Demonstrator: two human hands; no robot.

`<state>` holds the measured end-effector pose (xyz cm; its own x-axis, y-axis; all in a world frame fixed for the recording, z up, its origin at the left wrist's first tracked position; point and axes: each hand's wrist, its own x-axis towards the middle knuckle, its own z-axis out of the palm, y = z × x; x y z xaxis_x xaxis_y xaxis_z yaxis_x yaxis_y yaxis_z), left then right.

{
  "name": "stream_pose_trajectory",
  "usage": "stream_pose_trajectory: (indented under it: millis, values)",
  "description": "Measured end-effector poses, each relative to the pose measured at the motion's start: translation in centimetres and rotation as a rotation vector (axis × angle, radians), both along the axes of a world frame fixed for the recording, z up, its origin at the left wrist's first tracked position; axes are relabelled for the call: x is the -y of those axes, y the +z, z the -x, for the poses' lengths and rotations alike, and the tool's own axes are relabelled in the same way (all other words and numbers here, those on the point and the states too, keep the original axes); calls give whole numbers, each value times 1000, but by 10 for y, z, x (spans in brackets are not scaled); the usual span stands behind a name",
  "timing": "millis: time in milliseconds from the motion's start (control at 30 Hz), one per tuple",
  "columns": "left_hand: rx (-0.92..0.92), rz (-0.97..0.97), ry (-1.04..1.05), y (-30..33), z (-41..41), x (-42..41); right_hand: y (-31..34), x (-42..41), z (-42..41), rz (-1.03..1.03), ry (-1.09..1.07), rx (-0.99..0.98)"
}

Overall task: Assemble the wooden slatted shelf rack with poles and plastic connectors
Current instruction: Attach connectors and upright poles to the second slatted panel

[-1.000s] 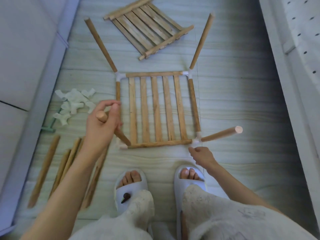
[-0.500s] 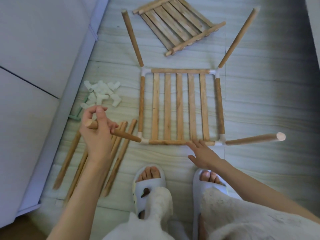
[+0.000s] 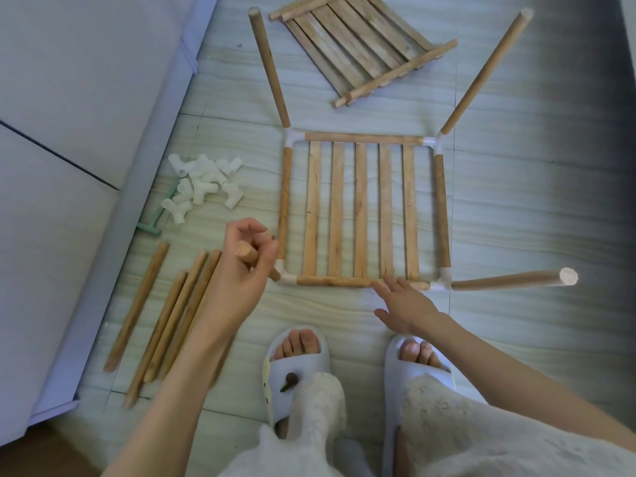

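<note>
Now seating fourth pole (image 3: 256, 261) into near-left connector (image 3: 283, 274) | left hand (image 3: 241, 270) clenched round pole, driving it in | right hand (image 3: 404, 304) released, fingers flat, steadying slatted shelf (image 3: 361, 211) on floor

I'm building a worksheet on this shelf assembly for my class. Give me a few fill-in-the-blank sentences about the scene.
1. The left hand grips a ____ at the frame's near-left connector.
2. The framed shelf panel has ____ slats.
3. The right hand touches the frame's ____ rail.
4. The spare connectors are coloured ____.

Missing words: pole; five; near; white
</note>
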<state>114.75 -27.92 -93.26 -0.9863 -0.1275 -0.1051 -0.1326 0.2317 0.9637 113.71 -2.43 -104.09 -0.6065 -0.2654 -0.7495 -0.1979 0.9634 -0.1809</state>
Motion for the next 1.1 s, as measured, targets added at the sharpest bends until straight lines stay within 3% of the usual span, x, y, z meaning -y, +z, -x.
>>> stream_pose_trajectory:
  millis: [167,367,567,767,833,1100]
  values:
    - [10,196,-136,-8,-15,19,0,0,5,-13,43,-14]
    - [-129,385,15,-18,-13,12,1,5,6,-38,53,-45]
    - [-119,363,211,-25,-15,0,-1,4,0,-58,61,-54]
    - [-55,366,-127,-10,-14,21,1,5,-7,-65,43,-45]
    - [-49,422,-155,-6,-10,23,1,3,-6,-59,41,-22]
    - [-95,461,212,-23,-15,-5,-1,3,0,-65,24,28]
